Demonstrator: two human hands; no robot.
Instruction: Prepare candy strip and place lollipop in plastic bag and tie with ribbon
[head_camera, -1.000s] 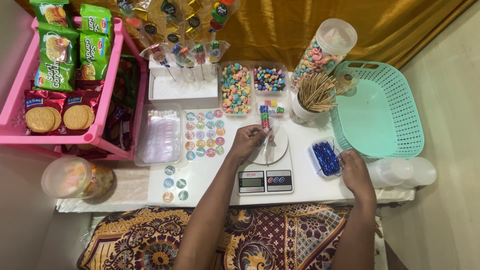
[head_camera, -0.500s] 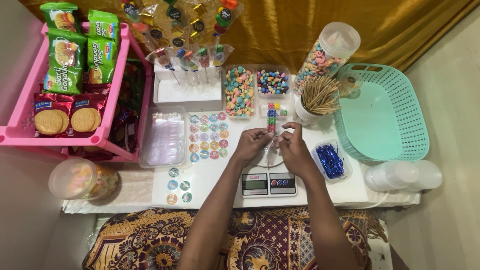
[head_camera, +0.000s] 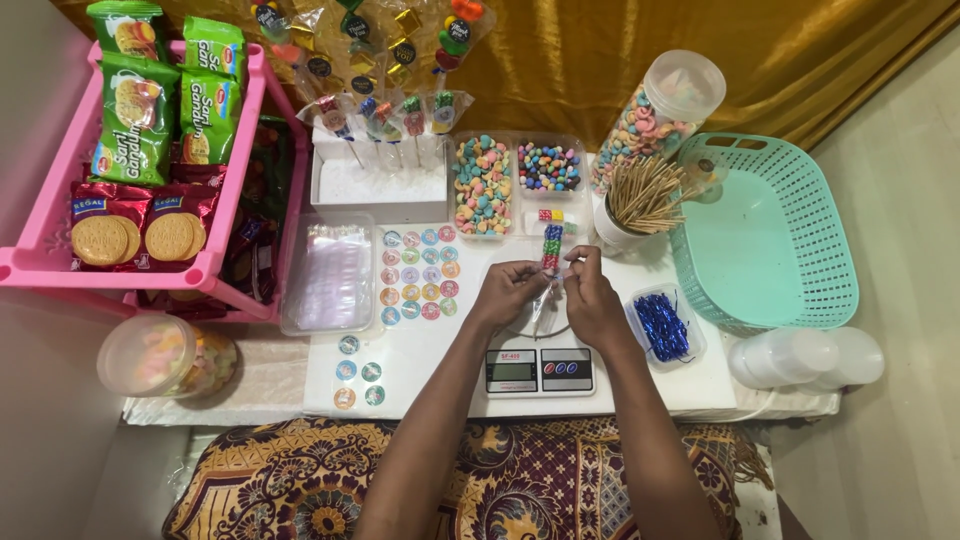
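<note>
At the centre of the frame, above the kitchen scale (head_camera: 540, 368), your left hand (head_camera: 508, 292) and right hand (head_camera: 592, 298) both pinch shut on the candy skewer (head_camera: 551, 250) in its clear wrapper. Loosen either grip and the skewer could tip, likely onto the sticker sheet (head_camera: 420, 274) or into the cup of sticks (head_camera: 632, 208) at centre right.

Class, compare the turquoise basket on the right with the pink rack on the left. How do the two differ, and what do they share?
The turquoise basket is a rounded tub with lattice walls and holds nothing; the pink rack is squarish, with solid rims, and carries biscuit packets. The basket sits right of the table, the rack left. Both look like plastic.
</note>
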